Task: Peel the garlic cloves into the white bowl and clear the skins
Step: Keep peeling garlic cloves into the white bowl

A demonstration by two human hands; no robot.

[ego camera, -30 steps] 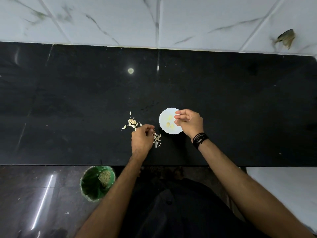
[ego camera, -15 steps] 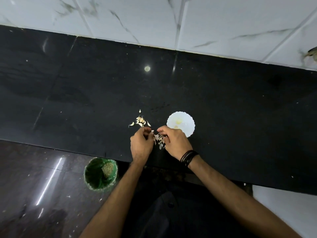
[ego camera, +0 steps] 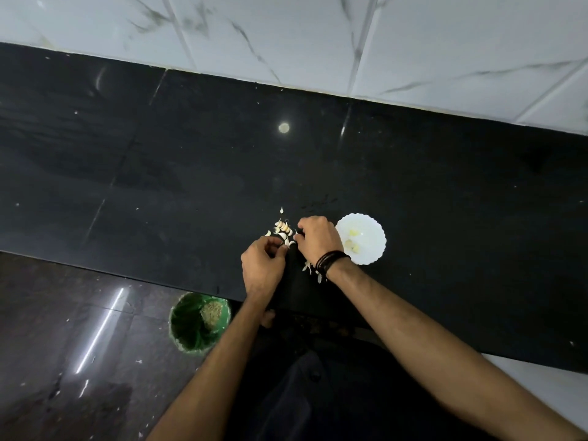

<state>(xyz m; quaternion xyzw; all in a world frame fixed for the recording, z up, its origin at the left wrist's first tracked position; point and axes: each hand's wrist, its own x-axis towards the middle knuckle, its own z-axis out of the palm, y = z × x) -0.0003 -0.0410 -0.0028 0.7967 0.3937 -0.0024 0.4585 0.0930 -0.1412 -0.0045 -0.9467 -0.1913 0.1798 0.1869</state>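
A small white scalloped bowl sits on the black counter with a few peeled cloves inside. Left of it lies a little pile of unpeeled garlic cloves. My right hand reaches over to that pile, fingers curled at its right edge; what they hold is hidden. My left hand is just below the pile, fingers curled, pinching a clove at its tips. Loose garlic skins lie under my right wrist, partly hidden by it.
The black counter stretches wide on both sides, backed by a white marble-tiled wall. A green bin with waste stands on the dark floor below the counter's front edge, left of my left forearm.
My right hand left the bowl, passed over the skins and now sits at the garlic pile. My left hand stayed near the pile. The camera view shifted right and tilted.
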